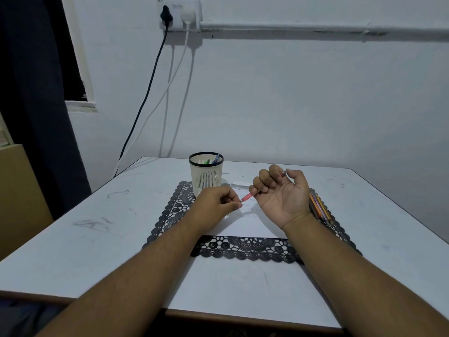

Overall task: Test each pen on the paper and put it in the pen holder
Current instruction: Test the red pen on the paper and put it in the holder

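Observation:
My right hand (pixel 283 193) is turned palm up over the white paper (pixel 247 224), its fingers curled round a red pen (pixel 247 196). The pen's far end pokes out between thumb and forefinger. My left hand (pixel 215 205) pinches the pen's near end, perhaps its cap. The cream pen holder (pixel 206 175) with a black rim stands upright behind my left hand, with a blue and a green pen inside. Several more pens (pixel 319 206) lie bunched on the mat just right of my right wrist.
A black lace mat (pixel 245 248) lies under the paper on a white table (pixel 97 239). A clear object, perhaps a pen or cap (pixel 239 185), lies behind my hands. Cables hang from a wall socket (pixel 179 14) at the table's back left.

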Tool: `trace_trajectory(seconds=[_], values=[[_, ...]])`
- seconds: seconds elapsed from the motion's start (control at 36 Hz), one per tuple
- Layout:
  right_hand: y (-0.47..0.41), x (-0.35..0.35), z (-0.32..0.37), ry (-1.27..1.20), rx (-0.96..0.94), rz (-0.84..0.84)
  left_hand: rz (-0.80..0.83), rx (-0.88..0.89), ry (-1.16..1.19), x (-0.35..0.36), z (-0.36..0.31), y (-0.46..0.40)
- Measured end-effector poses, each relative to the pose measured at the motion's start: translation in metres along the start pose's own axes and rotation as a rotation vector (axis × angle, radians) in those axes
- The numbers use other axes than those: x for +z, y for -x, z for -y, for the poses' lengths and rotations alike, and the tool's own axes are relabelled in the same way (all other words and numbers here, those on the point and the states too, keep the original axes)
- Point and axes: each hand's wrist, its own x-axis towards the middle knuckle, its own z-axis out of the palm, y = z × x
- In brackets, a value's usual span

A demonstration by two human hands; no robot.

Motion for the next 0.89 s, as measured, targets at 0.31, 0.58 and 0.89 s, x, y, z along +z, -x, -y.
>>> trace_trajectory(seconds=[0.31,0.58,0.89], values=[[0.0017,0.0009,-0.0004,-0.028,0.001,0.007,-0.003,-0.007,0.016,0.0005,0.0001,0.0009],[0.0015,0.0023,0.0006,0.001,0.003,-0.007,0.007,0.003,0.014,0.0014,0.0000,0.0007],[0.0001,0.0029,0.0010,0.019,0.007,-0.020,0.012,0.000,0.009,0.0018,0.0012,-0.0002]])
